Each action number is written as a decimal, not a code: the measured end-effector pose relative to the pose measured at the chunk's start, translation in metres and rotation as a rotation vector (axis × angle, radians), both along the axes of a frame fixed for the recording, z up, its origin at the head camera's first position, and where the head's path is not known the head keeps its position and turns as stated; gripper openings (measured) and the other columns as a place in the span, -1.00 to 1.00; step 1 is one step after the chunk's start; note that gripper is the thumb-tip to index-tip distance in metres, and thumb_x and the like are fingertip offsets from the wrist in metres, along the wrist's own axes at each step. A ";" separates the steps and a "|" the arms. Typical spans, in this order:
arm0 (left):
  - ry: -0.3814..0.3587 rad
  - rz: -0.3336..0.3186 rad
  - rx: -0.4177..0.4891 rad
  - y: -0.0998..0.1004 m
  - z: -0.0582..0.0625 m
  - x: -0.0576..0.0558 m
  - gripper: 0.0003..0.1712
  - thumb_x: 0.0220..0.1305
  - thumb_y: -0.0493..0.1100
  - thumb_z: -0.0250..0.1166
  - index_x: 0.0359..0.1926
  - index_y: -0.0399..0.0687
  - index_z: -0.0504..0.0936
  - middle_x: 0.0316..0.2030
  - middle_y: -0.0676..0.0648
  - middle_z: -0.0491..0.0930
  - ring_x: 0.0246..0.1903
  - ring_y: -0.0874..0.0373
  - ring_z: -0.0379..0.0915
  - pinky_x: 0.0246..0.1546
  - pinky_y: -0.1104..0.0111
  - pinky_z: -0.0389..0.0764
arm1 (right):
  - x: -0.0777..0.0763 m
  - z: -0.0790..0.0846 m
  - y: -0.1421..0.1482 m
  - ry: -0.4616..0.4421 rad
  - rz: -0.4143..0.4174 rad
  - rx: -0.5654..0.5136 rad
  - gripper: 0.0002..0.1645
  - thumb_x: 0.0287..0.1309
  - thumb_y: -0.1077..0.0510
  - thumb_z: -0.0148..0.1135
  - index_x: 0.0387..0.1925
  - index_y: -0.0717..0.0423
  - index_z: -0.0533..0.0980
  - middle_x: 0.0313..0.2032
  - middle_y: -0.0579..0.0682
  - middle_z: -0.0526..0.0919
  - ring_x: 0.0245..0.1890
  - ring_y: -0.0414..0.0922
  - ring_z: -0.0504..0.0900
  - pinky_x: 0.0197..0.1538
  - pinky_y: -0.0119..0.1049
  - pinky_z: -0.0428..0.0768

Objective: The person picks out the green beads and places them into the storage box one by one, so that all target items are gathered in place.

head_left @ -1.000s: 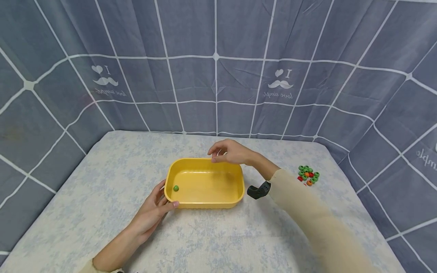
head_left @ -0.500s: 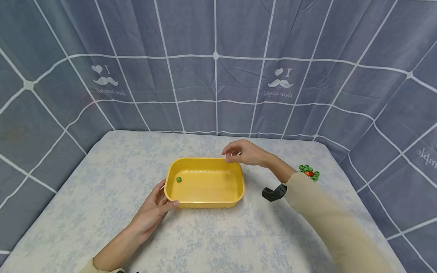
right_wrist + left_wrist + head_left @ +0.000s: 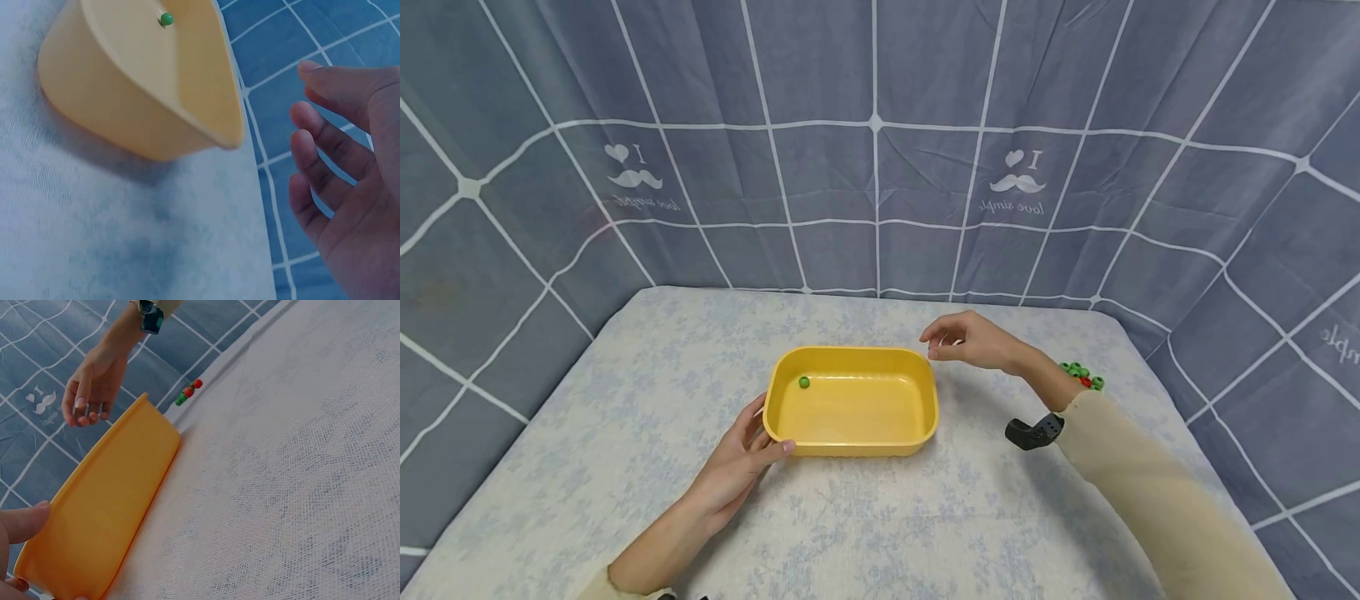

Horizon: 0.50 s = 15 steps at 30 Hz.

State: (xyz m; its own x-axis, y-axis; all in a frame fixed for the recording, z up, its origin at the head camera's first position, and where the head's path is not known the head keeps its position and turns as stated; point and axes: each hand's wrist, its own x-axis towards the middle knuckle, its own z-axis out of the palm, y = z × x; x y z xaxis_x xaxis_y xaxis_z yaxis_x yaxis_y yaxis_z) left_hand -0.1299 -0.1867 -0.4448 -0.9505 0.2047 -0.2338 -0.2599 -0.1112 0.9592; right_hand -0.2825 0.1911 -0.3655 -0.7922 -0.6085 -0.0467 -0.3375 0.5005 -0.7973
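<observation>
A yellow rectangular tray [image 3: 853, 449] sits in the middle of the table in the head view. My left hand [image 3: 736, 469] grips its near left corner, thumb over the rim and fingers along the outer wall; the left wrist view shows the thumb [image 3: 28, 520] at the edge. Inside the tray, a single green bead [image 3: 804, 382] lies toward the far left. Just beyond the tray's far right corner, my right hand [image 3: 973, 340] is raised with loosely bent fingers. Nothing shows between its thumb and fingers in the right wrist view [image 3: 350, 144].
A cluster of green and red beads [image 3: 1076, 370] lies on the right of the table, partly hidden by my right forearm. A black band [image 3: 1036, 432] is on the right wrist. A floral cloth [image 3: 880, 533] covers the table, and a grey-blue checked curtain [image 3: 820, 175] surrounds it.
My right hand has moved right, from over the tray's far rim to beyond its far right corner. The green bead has rolled away from the near left corner toward the far side. My left hand stays put.
</observation>
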 end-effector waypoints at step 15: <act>-0.005 0.010 0.010 0.001 0.000 -0.001 0.15 0.36 -0.32 0.40 0.68 0.12 -0.19 0.61 -0.11 -0.15 0.57 -0.05 -0.13 0.50 0.02 0.16 | 0.010 0.000 0.043 0.007 -0.114 0.029 -0.64 0.35 0.13 0.40 0.11 0.16 0.65 -0.10 0.02 0.69 -0.12 0.03 0.65 -0.02 -0.12 0.67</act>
